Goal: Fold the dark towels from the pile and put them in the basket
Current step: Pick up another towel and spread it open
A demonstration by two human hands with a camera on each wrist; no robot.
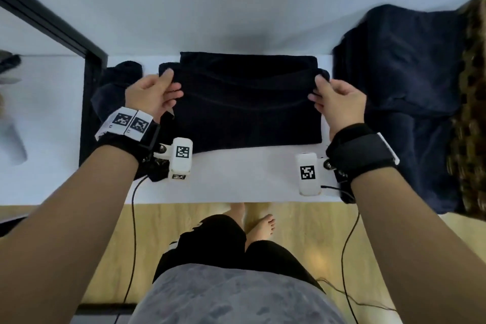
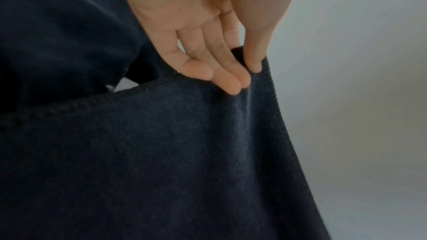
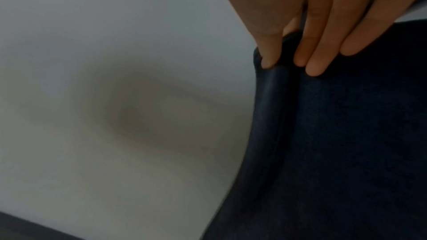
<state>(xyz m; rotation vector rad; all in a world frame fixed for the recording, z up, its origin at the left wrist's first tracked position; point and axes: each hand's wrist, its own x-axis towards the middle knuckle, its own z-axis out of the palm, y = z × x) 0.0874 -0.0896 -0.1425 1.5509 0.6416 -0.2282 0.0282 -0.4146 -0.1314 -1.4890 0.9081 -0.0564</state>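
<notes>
A: What are the hands doing?
B: The left hand [image 1: 153,95] pinches the left corner of the dark towel [image 1: 247,102] between thumb and fingers; the right hand [image 1: 338,102] pinches the right corner likewise, the other fingers loosely extended.
A: Where does the towel lie?
B: Spread on the white counter [image 1: 236,176], its far edge lifted by both hands. The pile of dark towels [image 1: 399,81] sits just to its right.
A: Any writing?
B: None readable. Only square black-and-white coded markers [image 1: 182,152] on the wrist cameras and the left wrist band.
</notes>
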